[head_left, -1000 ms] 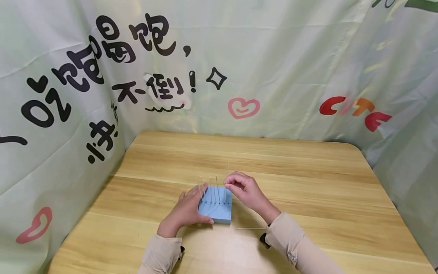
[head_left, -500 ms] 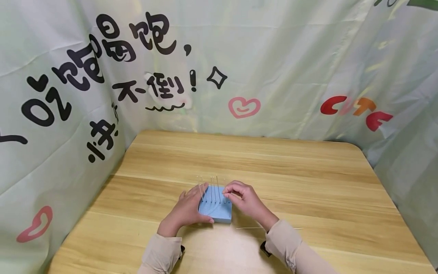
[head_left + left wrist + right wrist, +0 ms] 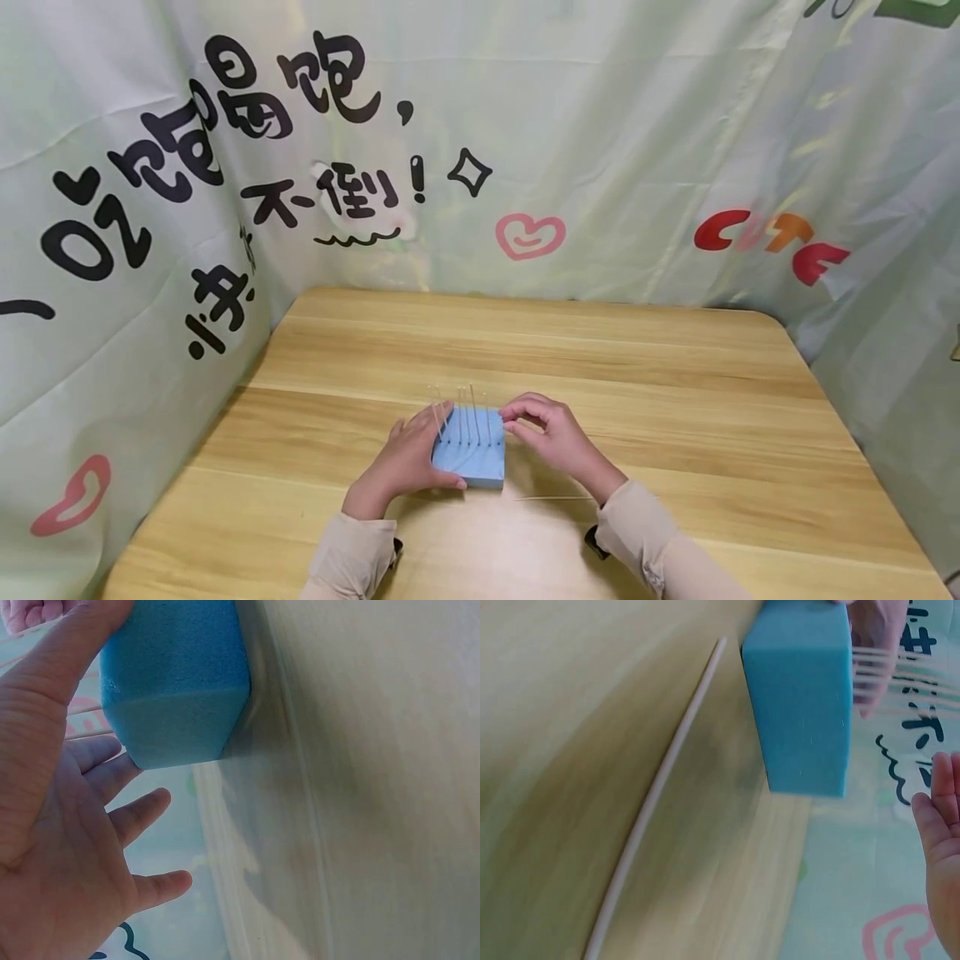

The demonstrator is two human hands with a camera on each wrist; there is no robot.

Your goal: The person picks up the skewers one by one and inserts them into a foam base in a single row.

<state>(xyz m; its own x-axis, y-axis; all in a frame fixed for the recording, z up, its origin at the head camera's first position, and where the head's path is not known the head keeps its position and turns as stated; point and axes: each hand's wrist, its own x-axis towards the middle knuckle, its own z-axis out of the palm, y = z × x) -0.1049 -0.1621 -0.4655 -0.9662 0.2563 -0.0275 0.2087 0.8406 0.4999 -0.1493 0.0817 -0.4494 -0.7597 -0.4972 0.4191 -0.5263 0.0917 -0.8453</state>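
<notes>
A blue foam block sits on the table with several thin wooden sticks standing in a row of holes, some leaning. My left hand grips the block from its left side, thumb at the front edge and index finger along the far side. In the left wrist view, the thumb lies against the foam block while the outer fingers spread loose. Just off the block's right edge is my right hand, its fingers loosely bent with nothing visible between them. The right wrist view shows only part of that hand.
One loose wooden stick lies on the wooden table at the block's right, partly under the right forearm in the head view. Printed fabric curtains enclose the table at the back and sides.
My right hand went down along the rightmost upright stick, let go of it and moved right. That stick now stands in the block. My left hand keeps its hold.
</notes>
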